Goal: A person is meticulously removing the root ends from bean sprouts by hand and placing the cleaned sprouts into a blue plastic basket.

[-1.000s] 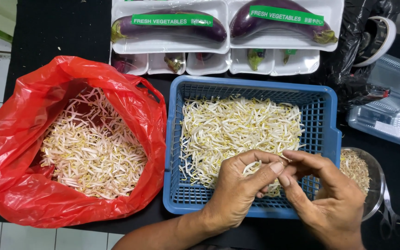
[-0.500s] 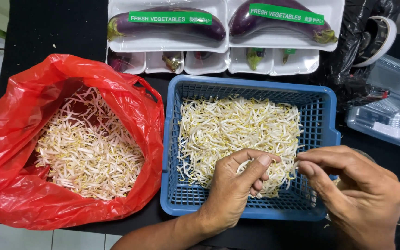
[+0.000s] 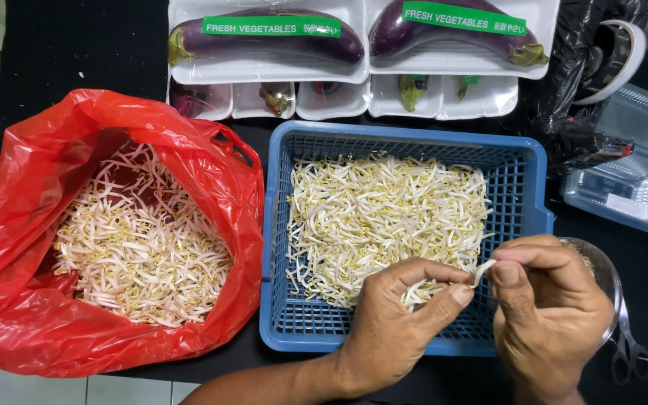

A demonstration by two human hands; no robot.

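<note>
A blue plastic basket (image 3: 528, 196) in the middle holds a heap of white bean sprouts (image 3: 384, 217). My left hand (image 3: 395, 326) hovers over the basket's near edge, cupped around a small bunch of sprouts. My right hand (image 3: 549, 311) is just to its right and pinches the tip of one sprout (image 3: 483, 271) that sticks out of that bunch. A red plastic bag (image 3: 54, 322) on the left lies open with more bean sprouts (image 3: 136, 240) inside.
White trays of wrapped purple eggplants (image 3: 264, 37) line the far edge. Clear plastic clamshell boxes (image 3: 628, 169) and a black bag (image 3: 583, 82) sit at the right. A clear bowl (image 3: 601, 270) shows behind my right hand, with scissors (image 3: 630, 349) beside it.
My right hand has come back from the right toward my left hand and now pinches a sprout in the bunch. My left hand stays over the basket's near edge.
</note>
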